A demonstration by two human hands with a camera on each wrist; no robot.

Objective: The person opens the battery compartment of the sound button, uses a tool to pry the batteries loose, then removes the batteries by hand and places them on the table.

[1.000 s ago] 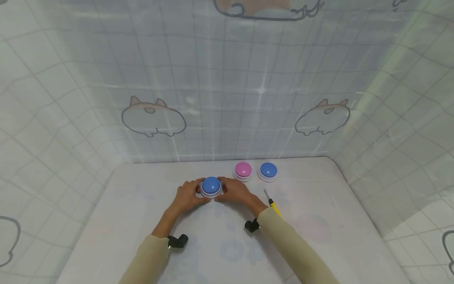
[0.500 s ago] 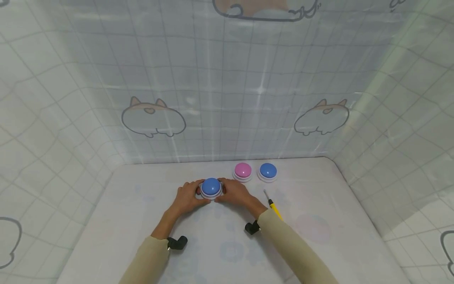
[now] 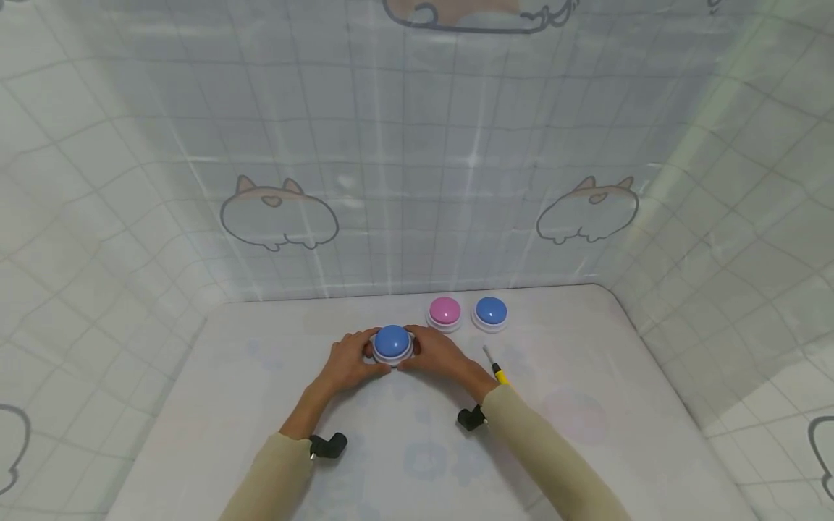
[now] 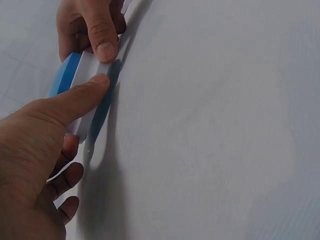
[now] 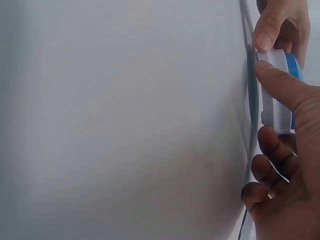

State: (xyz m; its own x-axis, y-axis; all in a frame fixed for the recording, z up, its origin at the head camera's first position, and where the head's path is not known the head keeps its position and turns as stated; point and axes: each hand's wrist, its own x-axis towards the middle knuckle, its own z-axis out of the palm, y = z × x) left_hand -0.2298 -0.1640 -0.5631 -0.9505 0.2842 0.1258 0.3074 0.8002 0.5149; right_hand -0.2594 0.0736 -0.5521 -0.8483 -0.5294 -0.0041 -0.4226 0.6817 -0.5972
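Observation:
Between my two hands is a round push button with a blue dome on a white base. My left hand grips its left side, thumb at the near edge and fingers curled behind. From the right, my right hand grips it the same way. In the left wrist view the white base shows side-on, close over the table, with a dark shadow beneath. The right wrist view shows the blue dome facing away from the table and both thumbs on the base.
A pink push button and a second blue push button stand behind and right of my hands, near the back edge. A screwdriver with a yellow and black handle lies by my right forearm, partly under the sleeve. A patterned curtain rises behind the white table.
Both hands and the blue push button between them have shifted very slightly to the right. My right sleeve covers a little more of the screwdriver handle. The grip looks the same.

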